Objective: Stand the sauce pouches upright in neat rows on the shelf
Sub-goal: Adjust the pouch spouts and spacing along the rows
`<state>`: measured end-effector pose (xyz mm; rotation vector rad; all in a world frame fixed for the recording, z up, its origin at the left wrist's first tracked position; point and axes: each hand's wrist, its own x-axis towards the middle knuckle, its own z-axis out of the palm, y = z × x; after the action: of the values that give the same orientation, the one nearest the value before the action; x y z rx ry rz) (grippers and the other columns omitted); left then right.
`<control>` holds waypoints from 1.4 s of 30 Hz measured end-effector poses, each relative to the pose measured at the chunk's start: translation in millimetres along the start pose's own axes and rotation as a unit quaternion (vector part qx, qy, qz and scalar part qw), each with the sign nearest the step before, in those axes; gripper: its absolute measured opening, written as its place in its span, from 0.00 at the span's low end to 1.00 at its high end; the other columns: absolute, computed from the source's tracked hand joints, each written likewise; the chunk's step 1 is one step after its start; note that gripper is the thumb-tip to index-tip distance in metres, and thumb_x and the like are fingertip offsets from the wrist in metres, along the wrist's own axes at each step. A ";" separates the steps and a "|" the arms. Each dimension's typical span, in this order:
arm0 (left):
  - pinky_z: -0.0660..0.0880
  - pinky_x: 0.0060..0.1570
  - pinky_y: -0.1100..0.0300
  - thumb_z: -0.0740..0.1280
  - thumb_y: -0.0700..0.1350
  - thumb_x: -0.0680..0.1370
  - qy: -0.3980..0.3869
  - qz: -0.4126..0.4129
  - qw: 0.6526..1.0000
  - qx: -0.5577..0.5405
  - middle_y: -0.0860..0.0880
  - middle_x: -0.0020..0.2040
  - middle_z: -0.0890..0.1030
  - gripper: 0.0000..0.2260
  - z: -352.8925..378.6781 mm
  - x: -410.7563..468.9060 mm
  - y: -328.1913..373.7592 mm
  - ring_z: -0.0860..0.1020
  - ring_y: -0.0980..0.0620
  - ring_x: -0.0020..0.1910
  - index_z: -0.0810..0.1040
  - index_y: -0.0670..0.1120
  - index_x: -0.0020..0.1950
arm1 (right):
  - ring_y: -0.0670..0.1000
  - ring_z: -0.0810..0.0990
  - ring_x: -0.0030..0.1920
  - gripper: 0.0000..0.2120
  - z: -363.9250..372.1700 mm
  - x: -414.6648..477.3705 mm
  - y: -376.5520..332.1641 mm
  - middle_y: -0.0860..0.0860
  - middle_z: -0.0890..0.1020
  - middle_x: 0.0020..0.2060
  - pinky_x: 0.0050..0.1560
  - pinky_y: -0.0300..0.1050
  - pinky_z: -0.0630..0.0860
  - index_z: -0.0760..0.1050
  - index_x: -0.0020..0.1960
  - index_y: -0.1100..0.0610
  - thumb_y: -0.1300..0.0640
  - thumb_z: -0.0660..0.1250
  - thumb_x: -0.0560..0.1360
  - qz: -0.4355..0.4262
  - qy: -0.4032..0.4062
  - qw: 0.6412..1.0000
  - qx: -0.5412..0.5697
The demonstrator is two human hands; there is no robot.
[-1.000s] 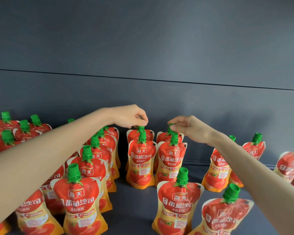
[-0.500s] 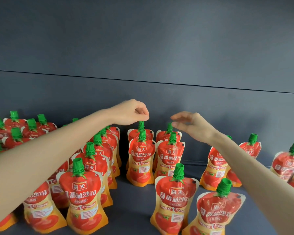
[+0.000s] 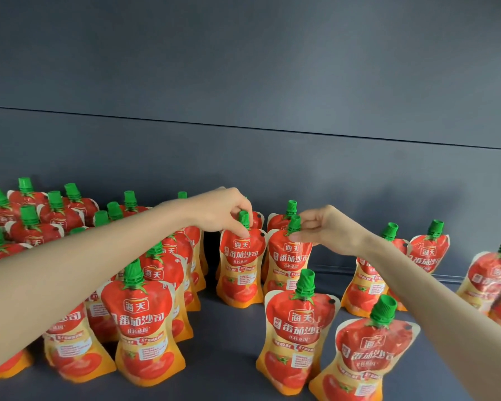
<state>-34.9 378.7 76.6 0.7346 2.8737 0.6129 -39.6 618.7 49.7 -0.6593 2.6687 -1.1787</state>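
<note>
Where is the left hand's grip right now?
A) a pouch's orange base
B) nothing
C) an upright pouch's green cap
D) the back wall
C: the left hand pinches the green cap of an upright pouch, while the right hand pinches the neighbouring pouch by its cap.

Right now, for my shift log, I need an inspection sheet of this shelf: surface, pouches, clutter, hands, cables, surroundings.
Surface: dark grey shelf, flat.
Job's things: sauce pouches stand upright; tight rows left, looser ones right; front right pouch leans.
Clutter: nothing seen.
Hands: left hand pinches left middle pouch at its cap; right hand pinches right middle pouch at its neck.
Cables: nothing seen.
Surroundings: dark grey back wall.
</note>
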 end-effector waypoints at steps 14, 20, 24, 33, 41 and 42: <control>0.79 0.51 0.50 0.71 0.46 0.73 0.009 -0.007 1.000 0.019 0.48 0.50 0.83 0.10 -3.0 5.4 -6.1 0.81 0.50 0.49 0.79 0.44 0.52 | 0.50 0.83 0.51 0.12 3.7 5.9 3.2 0.52 0.84 0.51 0.56 0.44 0.78 0.78 0.57 0.57 0.59 0.68 0.74 0.003 0.011 1.000 0.026; 0.79 0.51 0.52 0.71 0.46 0.74 0.005 -0.007 1.000 0.019 0.47 0.52 0.83 0.12 -2.0 5.4 -3.6 0.81 0.50 0.50 0.78 0.43 0.54 | 0.47 0.83 0.49 0.11 1.9 5.4 1.9 0.49 0.83 0.50 0.51 0.36 0.78 0.78 0.56 0.56 0.60 0.68 0.74 0.003 0.000 0.999 0.033; 0.79 0.51 0.53 0.70 0.46 0.74 0.004 -0.008 1.000 0.022 0.47 0.52 0.82 0.12 -1.7 5.6 -2.9 0.81 0.50 0.51 0.78 0.43 0.55 | 0.45 0.83 0.48 0.10 0.9 5.2 1.6 0.49 0.83 0.49 0.49 0.35 0.78 0.77 0.55 0.54 0.59 0.67 0.74 0.003 -0.003 1.000 0.029; 0.79 0.51 0.53 0.70 0.46 0.74 -0.006 -0.011 0.999 0.031 0.47 0.53 0.82 0.12 -3.9 4.9 -1.1 0.80 0.49 0.51 0.78 0.43 0.55 | 0.42 0.82 0.45 0.09 -2.4 3.3 0.1 0.48 0.83 0.48 0.45 0.32 0.79 0.77 0.53 0.53 0.60 0.67 0.74 0.009 -0.014 0.999 0.040; 0.79 0.50 0.55 0.69 0.46 0.75 -0.004 -0.011 0.999 0.037 0.47 0.53 0.81 0.12 -3.9 4.7 -0.2 0.80 0.50 0.51 0.78 0.43 0.56 | 0.44 0.82 0.49 0.12 -2.3 2.4 2.5 0.48 0.83 0.50 0.51 0.37 0.79 0.76 0.58 0.55 0.60 0.67 0.74 0.016 -0.017 0.998 0.050; 0.79 0.50 0.55 0.70 0.46 0.74 -0.004 -0.011 0.999 0.038 0.47 0.53 0.82 0.12 -4.1 4.8 -0.5 0.80 0.50 0.51 0.78 0.43 0.56 | 0.44 0.82 0.49 0.12 -2.3 2.5 2.3 0.48 0.83 0.50 0.50 0.36 0.79 0.76 0.58 0.55 0.59 0.67 0.74 0.016 -0.018 0.999 0.047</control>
<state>-40.2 379.2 80.1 0.7118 2.9080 0.4991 -43.4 620.4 49.6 -0.6137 2.5669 -1.2630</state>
